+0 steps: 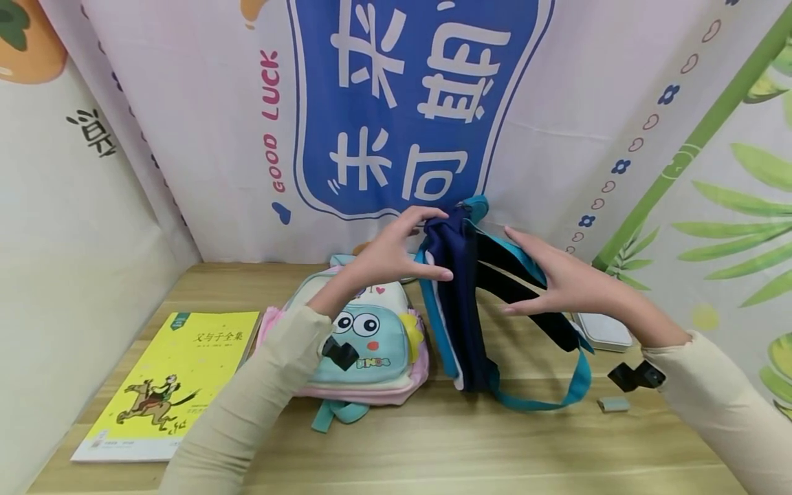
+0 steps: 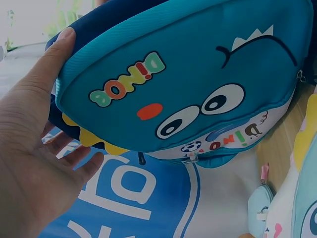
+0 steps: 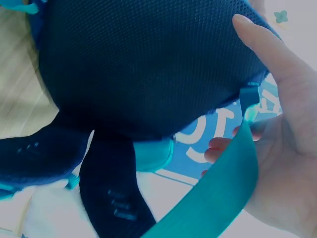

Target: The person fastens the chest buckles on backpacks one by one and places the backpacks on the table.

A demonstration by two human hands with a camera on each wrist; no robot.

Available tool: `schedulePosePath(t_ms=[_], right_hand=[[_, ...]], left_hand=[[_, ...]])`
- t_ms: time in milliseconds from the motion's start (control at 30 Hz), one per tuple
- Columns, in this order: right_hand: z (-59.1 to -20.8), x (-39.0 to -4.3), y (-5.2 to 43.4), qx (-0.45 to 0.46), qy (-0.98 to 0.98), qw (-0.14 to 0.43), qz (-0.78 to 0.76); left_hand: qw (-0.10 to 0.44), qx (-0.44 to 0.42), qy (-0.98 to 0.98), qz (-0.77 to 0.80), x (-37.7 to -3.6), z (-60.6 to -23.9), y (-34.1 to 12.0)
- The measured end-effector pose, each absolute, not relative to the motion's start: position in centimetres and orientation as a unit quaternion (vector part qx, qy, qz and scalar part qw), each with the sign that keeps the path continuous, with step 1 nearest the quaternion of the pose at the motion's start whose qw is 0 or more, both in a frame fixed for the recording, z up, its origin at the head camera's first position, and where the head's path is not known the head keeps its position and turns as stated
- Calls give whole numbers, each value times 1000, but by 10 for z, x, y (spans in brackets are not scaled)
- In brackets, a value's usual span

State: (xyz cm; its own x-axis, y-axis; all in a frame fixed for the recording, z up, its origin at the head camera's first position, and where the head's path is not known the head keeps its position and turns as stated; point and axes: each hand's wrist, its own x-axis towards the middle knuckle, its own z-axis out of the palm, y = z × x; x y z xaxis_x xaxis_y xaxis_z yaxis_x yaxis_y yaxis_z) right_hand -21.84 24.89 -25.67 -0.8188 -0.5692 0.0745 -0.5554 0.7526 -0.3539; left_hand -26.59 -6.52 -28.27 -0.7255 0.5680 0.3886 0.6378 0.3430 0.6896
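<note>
Table: You work at a light wooden table (image 1: 433,440) set against printed cloth backdrops (image 1: 185,137).
Blue backpack: The navy and teal fabric backpack with a cartoon face (image 1: 460,302) stands upright on edge near the middle of the table, between your two hands. In the left wrist view its teal front (image 2: 198,74) shows the letters DINO; in the right wrist view its dark mesh back panel (image 3: 138,69) and teal strap (image 3: 218,198) show.
Pastel backpack: The pale mint and pink fabric backpack with round cartoon eyes (image 1: 365,344) lies flat just beside the blue backpack, on its left.
Book: A yellow paperback book with a horse drawing (image 1: 170,381) lies flat at the left of the table, well apart from the blue backpack.
Case: A white rectangular case (image 1: 603,331) lies at the right, behind the straps.
Left hand: Your left hand (image 1: 396,254) grasps the top edge of the blue backpack, thumb on the front, fingers curled behind.
Right hand: Your right hand (image 1: 557,275) rests on the back panel with fingers nearly straight; not clenched.
Eraser: A small grey block (image 1: 614,404) lies near your right wrist.
</note>
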Motion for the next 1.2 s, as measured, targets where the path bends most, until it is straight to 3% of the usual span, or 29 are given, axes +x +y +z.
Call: schedulePosePath(t_ms=[400, 733, 1000, 1200], right_hand=[[-256, -211, 281, -252, 949, 30, -187], [-258, -214, 304, -214, 959, -38, -180], [-268, -213, 307, -188, 960, 12, -206], [-279, -204, 296, -207, 946, 7, -247]], left_hand=[[40, -349, -813, -464, -268, -288, -79], [49, -339, -805, -484, -269, -293, -83], [52, -334, -802, -493, -267, -295, -84], [61, -328, -804, -493, -264, -295, -84]])
